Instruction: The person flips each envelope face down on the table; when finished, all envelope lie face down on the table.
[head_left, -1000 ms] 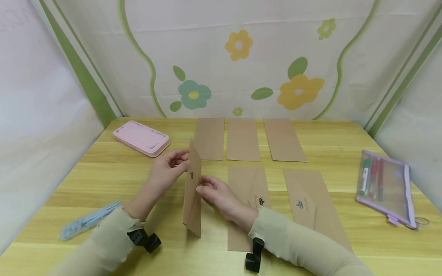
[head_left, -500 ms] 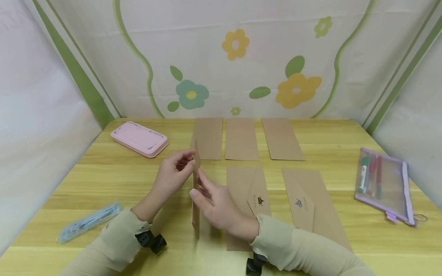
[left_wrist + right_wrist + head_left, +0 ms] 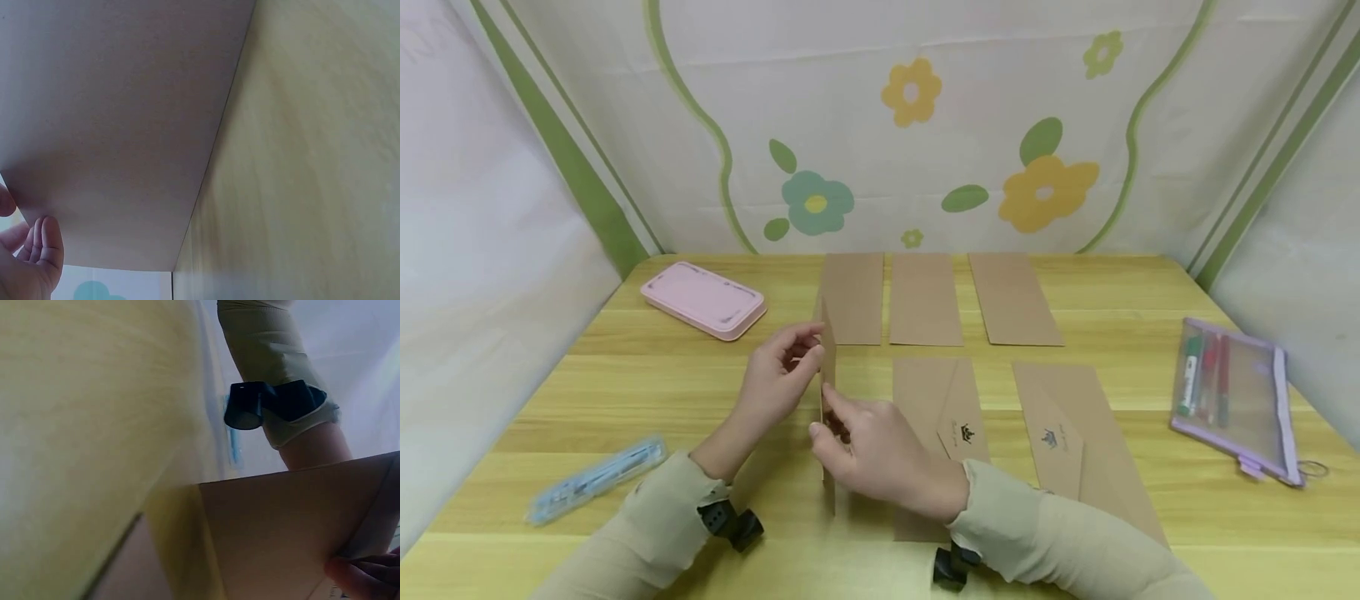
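Observation:
A brown kraft envelope [image 3: 829,358] stands on its long edge, seen almost edge-on in the head view. My left hand [image 3: 778,371] pinches its upper edge, thumb on one side. In the left wrist view the plain back of the envelope [image 3: 125,125] fills much of the picture, with left fingers [image 3: 47,247] at its edge. My right hand [image 3: 876,454] is on the flap side, index finger and thumb bent at the flap. In the right wrist view its fingers [image 3: 362,575] are on the flap beside the printed mark; their exact hold is partly hidden.
Two envelopes with crown prints, one in the middle [image 3: 917,400] and one at right [image 3: 1105,417], lie flap up. Several plain brown envelopes [image 3: 925,300] line the back. Around them are a pink case [image 3: 703,298], a blue clear pack [image 3: 597,481] and a purple-edged pen pouch [image 3: 1255,417].
The envelope has turned from slightly angled to nearly edge-on. My right hand has shifted left and closer to it, its fingers now at the flap. The left hand moved a little right.

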Demonstrator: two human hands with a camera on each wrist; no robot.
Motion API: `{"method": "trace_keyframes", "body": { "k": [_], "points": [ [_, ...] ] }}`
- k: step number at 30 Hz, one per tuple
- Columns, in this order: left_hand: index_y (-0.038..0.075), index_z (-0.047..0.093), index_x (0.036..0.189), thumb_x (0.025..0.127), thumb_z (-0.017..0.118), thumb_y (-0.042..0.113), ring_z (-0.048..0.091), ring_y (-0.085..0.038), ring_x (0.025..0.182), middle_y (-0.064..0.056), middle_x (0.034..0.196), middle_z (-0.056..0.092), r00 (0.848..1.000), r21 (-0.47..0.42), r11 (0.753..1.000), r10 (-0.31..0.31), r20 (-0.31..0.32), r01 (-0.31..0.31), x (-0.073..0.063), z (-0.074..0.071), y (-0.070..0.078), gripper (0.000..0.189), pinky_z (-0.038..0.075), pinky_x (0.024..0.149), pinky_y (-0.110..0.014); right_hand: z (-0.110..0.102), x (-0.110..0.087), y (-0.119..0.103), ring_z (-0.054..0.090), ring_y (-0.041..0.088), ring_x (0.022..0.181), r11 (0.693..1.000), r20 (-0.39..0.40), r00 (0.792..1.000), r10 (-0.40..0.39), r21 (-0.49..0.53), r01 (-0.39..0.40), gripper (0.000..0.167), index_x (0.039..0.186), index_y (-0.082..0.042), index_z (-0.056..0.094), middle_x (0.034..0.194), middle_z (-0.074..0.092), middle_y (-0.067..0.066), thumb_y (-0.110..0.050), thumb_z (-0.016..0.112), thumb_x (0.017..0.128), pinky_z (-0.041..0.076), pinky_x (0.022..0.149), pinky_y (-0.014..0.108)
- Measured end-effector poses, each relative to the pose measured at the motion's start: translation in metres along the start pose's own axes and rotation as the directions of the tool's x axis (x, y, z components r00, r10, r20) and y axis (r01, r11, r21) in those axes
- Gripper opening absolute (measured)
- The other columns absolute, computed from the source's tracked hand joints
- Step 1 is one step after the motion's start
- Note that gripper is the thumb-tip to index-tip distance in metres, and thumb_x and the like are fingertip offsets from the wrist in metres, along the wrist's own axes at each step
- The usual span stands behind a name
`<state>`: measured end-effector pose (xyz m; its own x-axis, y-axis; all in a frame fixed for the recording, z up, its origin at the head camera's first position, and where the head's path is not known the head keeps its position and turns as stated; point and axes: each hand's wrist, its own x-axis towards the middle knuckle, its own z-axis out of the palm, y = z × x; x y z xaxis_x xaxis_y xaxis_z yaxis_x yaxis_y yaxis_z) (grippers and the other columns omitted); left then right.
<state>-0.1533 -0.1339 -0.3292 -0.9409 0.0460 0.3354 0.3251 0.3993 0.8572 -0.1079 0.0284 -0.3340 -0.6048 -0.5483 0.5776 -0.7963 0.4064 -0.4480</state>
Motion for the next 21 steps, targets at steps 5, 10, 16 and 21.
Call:
{"method": "trace_keyframes", "body": {
  "k": [5, 10, 16, 21],
  "points": [
    [-0.001, 0.06, 0.115, 0.088, 0.058, 0.005, 0.057, -0.019, 0.09, -0.017, 0.103, 0.061, 0.999, -0.038, 0.999, -0.028, 0.017, 0.029, 0.001, 0.002, 0.0, 0.028, 0.05, 0.072, -0.018, -0.006, 0.004, -0.001, 0.03, -0.003, 0.045, 0.995, -0.004, 0.998, -0.061, -0.076, 0.06, 0.029, 0.098, 0.009, 0.064, 0.051, 0.042, -0.008, -0.011, 0.052, 0.08, 0.022, 0.039, 0.007],
    [-0.001, 0.059, 0.115, 0.088, 0.058, 0.004, 0.057, -0.02, 0.092, -0.017, 0.106, 0.06, 0.999, -0.061, 0.998, -0.032, 0.021, 0.033, 0.002, 0.005, 0.0, 0.028, 0.05, 0.073, -0.02, -0.01, 0.005, -0.002, 0.025, -0.005, 0.043, 0.996, -0.014, 0.998, -0.065, -0.067, 0.064, 0.026, 0.092, 0.008, 0.064, 0.047, 0.037, -0.01, -0.005, 0.05, 0.074, 0.019, 0.037, 0.005],
    [0.0, 0.059, 0.114, 0.087, 0.058, 0.003, 0.056, -0.017, 0.091, -0.014, 0.104, 0.061, 0.999, -0.091, 0.995, -0.048, 0.025, 0.05, 0.003, 0.007, -0.001, 0.027, 0.049, 0.074, -0.017, -0.012, 0.004, -0.001, 0.021, -0.005, 0.042, 0.996, -0.04, 0.997, -0.064, -0.073, 0.061, 0.011, 0.073, -0.003, 0.057, 0.048, 0.034, -0.01, 0.0, 0.048, 0.067, 0.017, 0.037, 0.005],
    [0.0, 0.057, 0.115, 0.088, 0.058, 0.003, 0.055, -0.018, 0.092, -0.016, 0.105, 0.06, 0.997, -0.137, 0.989, -0.056, 0.047, 0.062, 0.003, 0.01, -0.001, 0.028, 0.048, 0.076, -0.017, -0.016, 0.001, 0.002, 0.019, -0.006, 0.043, 0.996, -0.038, 0.999, -0.031, -0.088, 0.027, 0.019, 0.081, 0.003, 0.063, 0.049, 0.032, -0.01, 0.002, 0.05, 0.067, 0.016, 0.038, 0.005]
  ]
}}
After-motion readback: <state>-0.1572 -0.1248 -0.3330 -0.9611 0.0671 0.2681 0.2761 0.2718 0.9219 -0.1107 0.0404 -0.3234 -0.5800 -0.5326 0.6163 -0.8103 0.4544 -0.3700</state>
